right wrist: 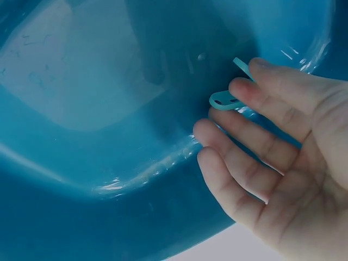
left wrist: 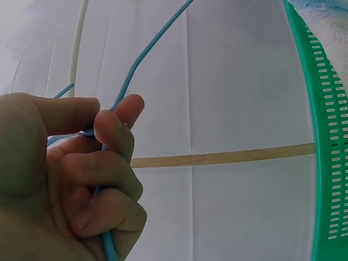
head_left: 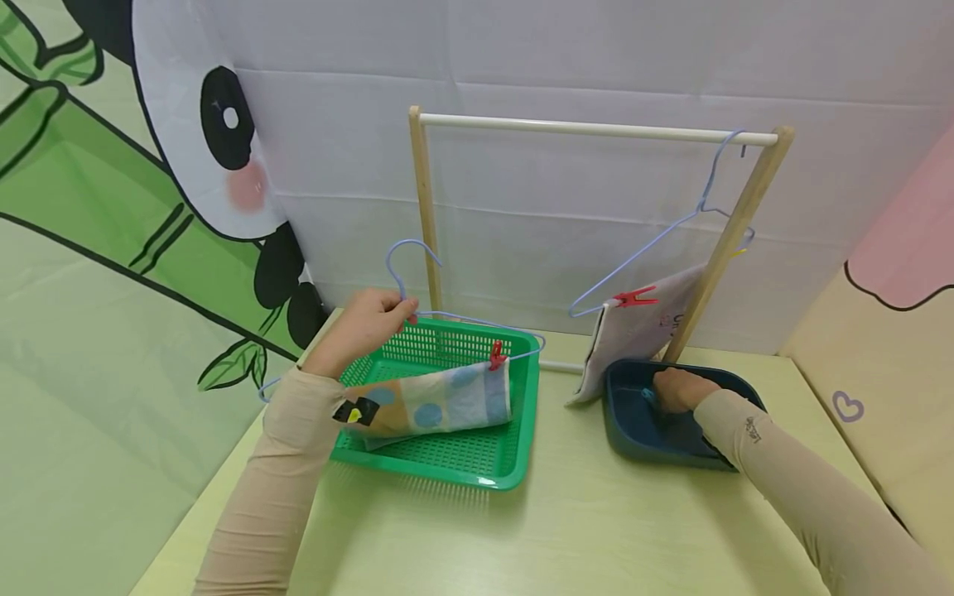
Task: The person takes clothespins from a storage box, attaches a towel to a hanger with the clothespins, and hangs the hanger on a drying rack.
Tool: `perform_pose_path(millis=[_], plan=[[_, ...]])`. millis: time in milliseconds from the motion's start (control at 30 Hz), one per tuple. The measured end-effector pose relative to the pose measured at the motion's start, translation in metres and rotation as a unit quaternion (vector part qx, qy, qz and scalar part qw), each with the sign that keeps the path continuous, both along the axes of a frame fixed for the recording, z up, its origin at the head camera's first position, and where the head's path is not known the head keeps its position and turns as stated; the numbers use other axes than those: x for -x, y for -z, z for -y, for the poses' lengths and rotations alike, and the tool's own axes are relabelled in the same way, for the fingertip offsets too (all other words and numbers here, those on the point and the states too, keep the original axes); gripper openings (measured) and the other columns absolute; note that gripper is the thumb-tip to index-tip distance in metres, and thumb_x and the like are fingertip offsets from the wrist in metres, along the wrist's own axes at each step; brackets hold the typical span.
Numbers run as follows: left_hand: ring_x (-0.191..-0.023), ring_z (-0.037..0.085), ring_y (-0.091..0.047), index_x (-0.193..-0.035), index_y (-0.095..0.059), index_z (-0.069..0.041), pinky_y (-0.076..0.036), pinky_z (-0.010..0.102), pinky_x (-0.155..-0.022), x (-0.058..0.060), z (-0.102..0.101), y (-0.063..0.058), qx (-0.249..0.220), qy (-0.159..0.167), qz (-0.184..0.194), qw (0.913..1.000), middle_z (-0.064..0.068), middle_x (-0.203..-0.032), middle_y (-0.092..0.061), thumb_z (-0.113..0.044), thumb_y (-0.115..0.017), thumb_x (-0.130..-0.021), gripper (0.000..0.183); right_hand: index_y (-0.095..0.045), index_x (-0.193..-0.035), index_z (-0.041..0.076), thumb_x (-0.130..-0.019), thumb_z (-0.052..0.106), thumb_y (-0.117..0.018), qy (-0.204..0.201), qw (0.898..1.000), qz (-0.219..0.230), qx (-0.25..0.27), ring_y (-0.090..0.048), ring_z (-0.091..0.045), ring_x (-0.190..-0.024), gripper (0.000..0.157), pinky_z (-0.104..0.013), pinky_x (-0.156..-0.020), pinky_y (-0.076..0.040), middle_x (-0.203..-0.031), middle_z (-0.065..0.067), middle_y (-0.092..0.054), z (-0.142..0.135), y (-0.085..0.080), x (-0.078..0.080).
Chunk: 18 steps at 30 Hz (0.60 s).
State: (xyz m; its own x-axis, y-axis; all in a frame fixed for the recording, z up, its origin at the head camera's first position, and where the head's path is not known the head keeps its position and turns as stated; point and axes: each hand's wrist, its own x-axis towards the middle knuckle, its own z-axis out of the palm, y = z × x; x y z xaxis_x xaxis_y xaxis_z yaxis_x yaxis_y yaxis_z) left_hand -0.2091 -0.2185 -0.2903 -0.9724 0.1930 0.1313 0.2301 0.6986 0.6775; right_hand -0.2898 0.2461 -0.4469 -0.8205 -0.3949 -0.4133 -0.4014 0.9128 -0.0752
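Observation:
My left hand [head_left: 368,327] grips a blue wire hanger [left wrist: 161,35] just below its hook, fingers curled round the wire. A patterned towel [head_left: 455,406] with blue dots hangs from this hanger, over the green basket. One red clothespin [head_left: 497,356] clips the towel near the hanger's right end; my forearm hides part of the left side. Inside a dark blue basin [head_left: 633,443] is my right hand [head_left: 681,389]. Between its thumb and index finger it pinches a teal clothespin [right wrist: 223,101], the other fingers loosely bent.
The green basket [head_left: 525,414] stands on the table [head_left: 566,513]. Behind it rises a rack with a white bar [head_left: 596,127] and wooden posts. A second blue hanger hangs at the bar's right end, bearing a greyish cloth [head_left: 633,339] with a red clothespin [head_left: 636,295], close beside the basin.

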Motion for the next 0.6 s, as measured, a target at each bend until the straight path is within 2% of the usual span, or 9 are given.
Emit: perform_pose_path(millis=[333,600], plan=[[-0.057,0.019,-0.043,-0.072,-0.061,-0.007,-0.036,0.033,-0.056,-0.0004,-0.0005,-0.0005,0.002,0.003,0.003,1.0,0.007,-0.085,-0.067,-0.031,-0.046,-0.101,0.041,-0.059,-0.075,0.006,-0.083,-0.001,-0.059,0.0,1.0,-0.002,-0.001,-0.048,-0.019,-0.062,0.011,-0.035,-0.058,-0.04,-0.071,-0.005,-0.056,-0.0019,0.0046,0.0013],[-0.058,0.02,-0.044,-0.071,-0.06,-0.007,-0.036,0.033,-0.057,-0.0004,0.0002,-0.0001,0.004,-0.001,0.004,1.0,0.008,-0.086,-0.068,-0.03,-0.046,-0.101,0.04,-0.06,-0.076,0.005,-0.087,0.003,-0.058,-0.002,1.0,-0.005,-0.004,-0.052,-0.019,-0.063,0.012,-0.036,-0.06,-0.042,-0.072,-0.006,-0.057,-0.0002,0.0021,-0.0001]])
